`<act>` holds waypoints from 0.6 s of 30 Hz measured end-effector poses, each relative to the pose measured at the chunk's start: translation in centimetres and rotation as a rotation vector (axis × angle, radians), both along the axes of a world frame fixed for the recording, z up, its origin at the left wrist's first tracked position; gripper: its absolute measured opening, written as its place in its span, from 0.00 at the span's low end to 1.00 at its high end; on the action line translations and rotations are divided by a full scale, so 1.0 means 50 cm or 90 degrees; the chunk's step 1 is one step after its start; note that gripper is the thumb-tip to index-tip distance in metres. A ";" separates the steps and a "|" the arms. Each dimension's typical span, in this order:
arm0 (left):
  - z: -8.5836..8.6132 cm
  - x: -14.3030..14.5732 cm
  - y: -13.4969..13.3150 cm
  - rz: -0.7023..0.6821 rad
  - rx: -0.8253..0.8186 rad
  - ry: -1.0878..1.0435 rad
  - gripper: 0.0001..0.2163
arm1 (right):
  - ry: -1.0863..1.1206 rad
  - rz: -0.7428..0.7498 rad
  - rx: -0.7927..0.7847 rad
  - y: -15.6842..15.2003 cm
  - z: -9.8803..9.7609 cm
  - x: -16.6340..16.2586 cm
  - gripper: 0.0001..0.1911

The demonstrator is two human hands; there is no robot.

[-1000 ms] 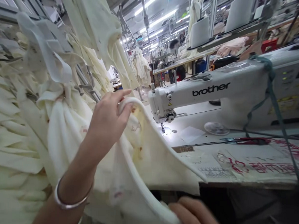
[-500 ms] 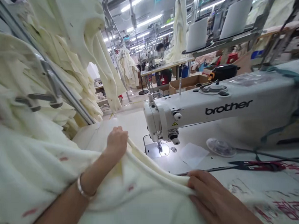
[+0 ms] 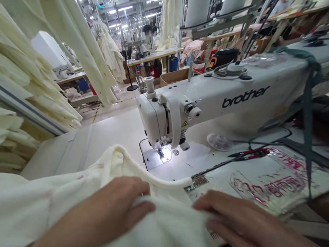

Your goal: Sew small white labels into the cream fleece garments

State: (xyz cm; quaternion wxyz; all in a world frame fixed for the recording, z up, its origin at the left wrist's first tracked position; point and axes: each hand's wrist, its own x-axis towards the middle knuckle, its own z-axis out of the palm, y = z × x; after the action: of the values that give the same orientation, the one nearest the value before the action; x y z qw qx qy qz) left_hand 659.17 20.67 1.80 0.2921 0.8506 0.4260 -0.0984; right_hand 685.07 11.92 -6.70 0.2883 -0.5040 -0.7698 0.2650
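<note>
A pale cream garment (image 3: 162, 224) with a ribbed neckline band (image 3: 136, 167) is spread at the front of the sewing table, its band just in front of the presser foot. My left hand (image 3: 121, 200), slightly blurred, has the cloth between thumb and fingers below the band. At the garment's right side, my right hand (image 3: 229, 215) grips the fabric between thumb and fingers; the fold inside that grip is partly hidden. The white sewing machine (image 3: 201, 104) stands beyond both hands, with its lit needle plate (image 3: 155, 158) bare of cloth.
Red-handled thread snips (image 3: 249, 154) and a clear round plastic piece (image 3: 219, 141) lie right of the needle. Plastic with red print (image 3: 274, 184) covers the table's right front. Cream garments (image 3: 30, 77) hang at left. A cardboard box (image 3: 175, 77) stands behind the machine.
My left hand has come down and toward me from the raised band edge, and the neckline now lies on the table. The view has shifted, bringing the machine closer.
</note>
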 end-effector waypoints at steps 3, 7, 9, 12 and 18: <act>-0.026 -0.013 0.045 0.016 0.013 0.082 0.11 | -0.020 -0.024 -0.115 0.077 0.004 -0.029 0.04; -0.050 -0.007 0.062 0.008 0.030 0.148 0.12 | -0.074 -0.025 -0.151 0.138 0.004 -0.051 0.04; -0.050 0.005 0.053 0.012 0.070 0.194 0.12 | -0.072 -0.018 -0.118 0.148 0.003 -0.050 0.04; -0.054 0.037 0.031 0.033 0.200 0.208 0.07 | -0.076 -0.004 -0.090 0.158 -0.001 -0.048 0.06; -0.111 0.097 0.023 -0.052 0.215 0.009 0.08 | -0.064 0.050 -0.127 0.181 0.013 -0.048 0.07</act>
State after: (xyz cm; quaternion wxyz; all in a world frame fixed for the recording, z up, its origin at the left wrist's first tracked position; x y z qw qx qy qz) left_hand 664.00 21.80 -3.73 0.1376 0.9036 0.4034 -0.0431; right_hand 682.69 20.95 -6.04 0.1872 -0.5123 -0.7722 0.3258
